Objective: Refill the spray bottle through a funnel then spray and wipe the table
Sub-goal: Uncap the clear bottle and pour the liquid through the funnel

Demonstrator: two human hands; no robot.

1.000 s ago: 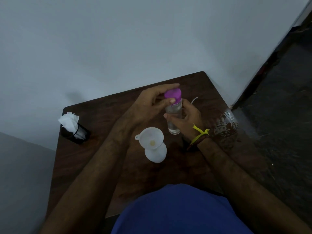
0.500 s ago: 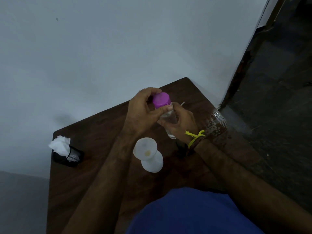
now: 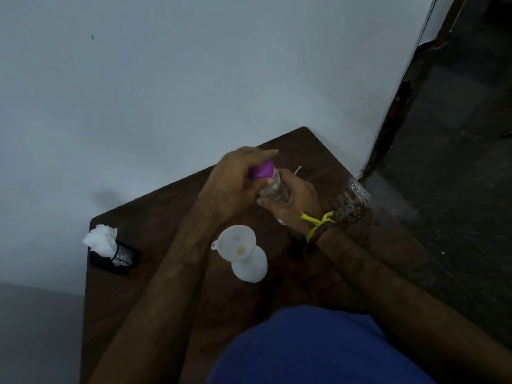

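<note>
A clear bottle [image 3: 274,191] with a purple cap [image 3: 261,169] is held tilted above the far part of the dark wooden counter [image 3: 155,206]. Nearer, a white funnel [image 3: 235,242] sits in the mouth of a white spray bottle [image 3: 250,266] standing on the counter. White tissues [image 3: 101,239] stand at the left edge.

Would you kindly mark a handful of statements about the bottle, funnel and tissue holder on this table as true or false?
1. The left hand grips the purple cap of the clear plastic bottle. True.
2. The right hand rests flat on the dark wooden table. False: it holds the bottle's body.
3. The white plastic funnel sits in the neck of the white bottle. True.
4. The black mesh holder is empty. False: white tissue sticks out of it.
5. The clear bottle stands upright on the table. False: it is tilted in the hands.
</note>
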